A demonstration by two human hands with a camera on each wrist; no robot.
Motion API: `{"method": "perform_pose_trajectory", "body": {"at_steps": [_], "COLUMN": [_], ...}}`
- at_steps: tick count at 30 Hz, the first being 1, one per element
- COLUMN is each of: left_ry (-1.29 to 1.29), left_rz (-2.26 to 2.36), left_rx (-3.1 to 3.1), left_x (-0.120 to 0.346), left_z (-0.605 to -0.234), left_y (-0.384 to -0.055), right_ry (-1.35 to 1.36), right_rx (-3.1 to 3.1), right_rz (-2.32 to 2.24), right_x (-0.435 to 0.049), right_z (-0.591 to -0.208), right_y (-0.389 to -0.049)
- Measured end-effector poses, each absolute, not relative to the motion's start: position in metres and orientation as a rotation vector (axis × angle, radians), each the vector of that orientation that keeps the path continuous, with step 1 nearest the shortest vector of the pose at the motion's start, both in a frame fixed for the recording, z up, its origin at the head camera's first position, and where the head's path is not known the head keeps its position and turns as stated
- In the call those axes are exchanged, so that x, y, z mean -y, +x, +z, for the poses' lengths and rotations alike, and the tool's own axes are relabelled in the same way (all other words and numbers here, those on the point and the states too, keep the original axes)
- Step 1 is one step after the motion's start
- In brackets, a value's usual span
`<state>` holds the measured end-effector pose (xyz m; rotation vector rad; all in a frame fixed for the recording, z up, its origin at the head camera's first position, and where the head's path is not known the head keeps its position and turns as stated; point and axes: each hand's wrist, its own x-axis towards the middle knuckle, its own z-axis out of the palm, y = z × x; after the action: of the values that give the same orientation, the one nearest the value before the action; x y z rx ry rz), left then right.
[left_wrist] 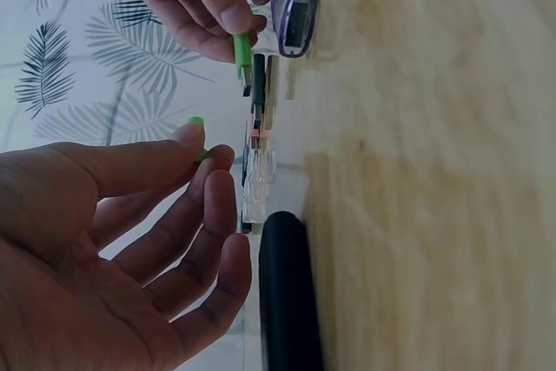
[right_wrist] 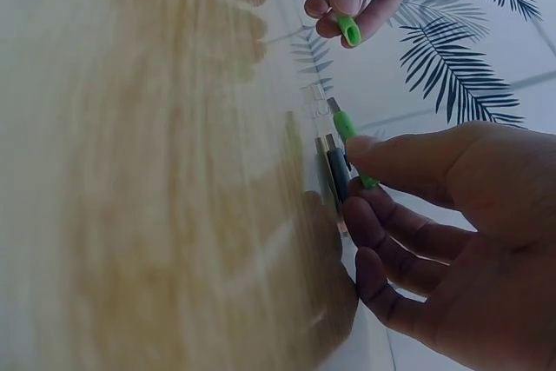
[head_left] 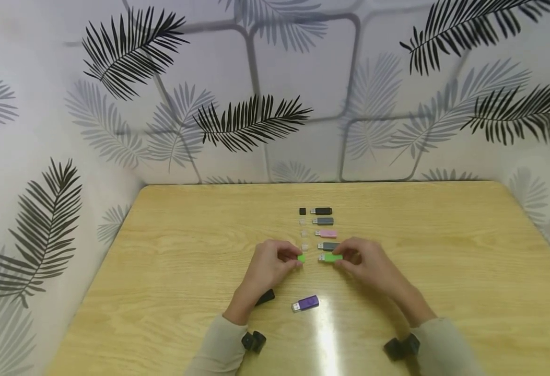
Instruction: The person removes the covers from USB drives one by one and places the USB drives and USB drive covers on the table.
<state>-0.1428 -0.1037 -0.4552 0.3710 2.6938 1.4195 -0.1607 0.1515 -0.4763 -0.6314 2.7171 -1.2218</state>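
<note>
My left hand (head_left: 269, 264) pinches a small green cap (head_left: 301, 258) between thumb and forefinger. Across a short gap, my right hand (head_left: 370, 263) pinches the rear end of a green USB stick (head_left: 331, 258), whose bare metal plug points left toward the cap. In the right wrist view the cap's hollow mouth (right_wrist: 351, 36) shows. Just beyond the hands lie a grey USB stick (head_left: 326, 246) and a clear cap (head_left: 305, 247). Nearer me, a purple USB stick (head_left: 308, 302) lies slantwise on the table, its plug end to the left.
Farther back are a pink stick (head_left: 327, 233), a blue-grey stick (head_left: 324, 221) and a black stick (head_left: 323, 211), with clear caps (head_left: 303, 222) and a black cap (head_left: 302, 211) to their left. A black object (head_left: 266, 297) is partly hidden by my left wrist. The wooden table (head_left: 185, 219) meets a leaf-patterned backdrop.
</note>
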Motion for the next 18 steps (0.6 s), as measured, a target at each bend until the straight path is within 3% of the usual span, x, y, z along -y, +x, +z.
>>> {"method": "perform_pose_trajectory", "body": {"at_steps": [18], "left_ry": [0.288], "left_rz": [1.115], "left_rx": [-2.764], "left_x": [0.089], "left_z": [-0.457], "left_y": [-0.155], "right_ry": [-0.623], "right_rx": [-2.756], "right_rz": [-1.155], "right_x": [-0.146], "right_z": [-0.477], "right_y": [-0.159]}}
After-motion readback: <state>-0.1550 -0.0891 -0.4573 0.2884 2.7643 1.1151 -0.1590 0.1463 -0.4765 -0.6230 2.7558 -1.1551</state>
